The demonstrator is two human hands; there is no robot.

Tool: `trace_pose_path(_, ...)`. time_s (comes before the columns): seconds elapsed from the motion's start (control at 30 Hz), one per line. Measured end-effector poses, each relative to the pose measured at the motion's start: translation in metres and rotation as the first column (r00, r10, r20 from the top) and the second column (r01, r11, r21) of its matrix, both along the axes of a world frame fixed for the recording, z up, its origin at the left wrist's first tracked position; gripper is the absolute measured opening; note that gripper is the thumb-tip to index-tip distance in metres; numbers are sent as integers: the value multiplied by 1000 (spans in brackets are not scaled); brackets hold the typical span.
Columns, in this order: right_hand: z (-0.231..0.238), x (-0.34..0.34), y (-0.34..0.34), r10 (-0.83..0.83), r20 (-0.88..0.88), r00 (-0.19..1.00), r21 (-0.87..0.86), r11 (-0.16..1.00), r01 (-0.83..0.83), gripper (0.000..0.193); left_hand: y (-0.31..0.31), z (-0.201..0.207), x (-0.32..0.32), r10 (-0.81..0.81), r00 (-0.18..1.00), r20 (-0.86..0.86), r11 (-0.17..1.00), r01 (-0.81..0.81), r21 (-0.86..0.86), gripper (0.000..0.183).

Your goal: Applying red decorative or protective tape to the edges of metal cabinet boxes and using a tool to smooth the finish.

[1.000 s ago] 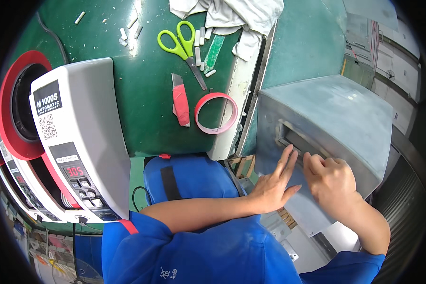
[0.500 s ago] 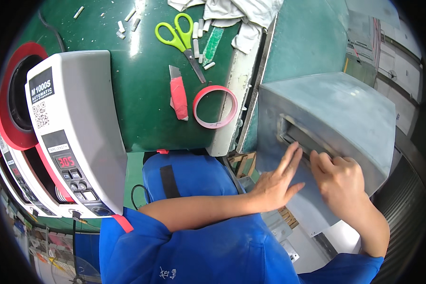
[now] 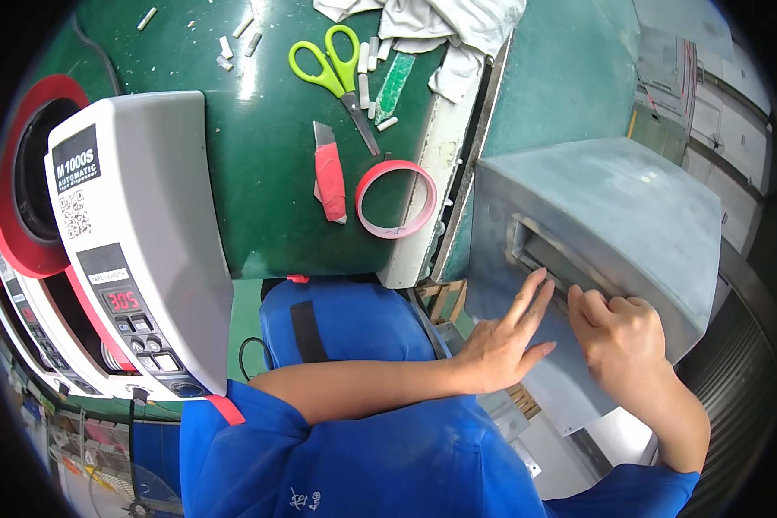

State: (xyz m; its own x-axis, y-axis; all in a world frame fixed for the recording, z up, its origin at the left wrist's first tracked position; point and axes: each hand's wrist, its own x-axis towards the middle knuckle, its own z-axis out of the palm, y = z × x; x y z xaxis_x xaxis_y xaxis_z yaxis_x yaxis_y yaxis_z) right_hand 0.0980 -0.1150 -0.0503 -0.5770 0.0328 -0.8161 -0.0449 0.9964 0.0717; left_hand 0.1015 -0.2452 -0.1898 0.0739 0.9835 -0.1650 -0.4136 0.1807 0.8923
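Note:
A grey metal box (image 3: 613, 186) stands at the right, with a long rectangular slot (image 3: 540, 246) in the side facing me. My left hand (image 3: 502, 345) is open, its fingers stretched out and their tips against the slot's lower edge. Beside it, my right hand (image 3: 623, 341) is closed, with curled fingers pressed at the right part of that same edge. Whatever these fingers pinch, if anything, is hidden behind them.
On the green table (image 3: 268, 198) lie green-handled scissors (image 3: 341, 82), a red-wrapped blade (image 3: 329, 177), a pink tape roll (image 3: 364, 203), several chalk-like sticks and a white cloth (image 3: 457, 34). A white tape dispenser (image 3: 155, 216) stands at left, a blue seat (image 3: 354, 319) below.
The view has shifted slightly, so the table items sit a little lower and further right. Both hands stay at the slot's edge in nearly the same pose.

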Motion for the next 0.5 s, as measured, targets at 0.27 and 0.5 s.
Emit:
trace_pose_path(0.27,-2,-6,5,20,25,999,-35,999,-19,22,-2,-5,5,59,998,-28,998,-58,21,71)
trace_pose_path(0.5,-8,-5,3,51,50,997,-25,998,-50,17,-1,-8,6,93,992,-82,995,-91,26,72)
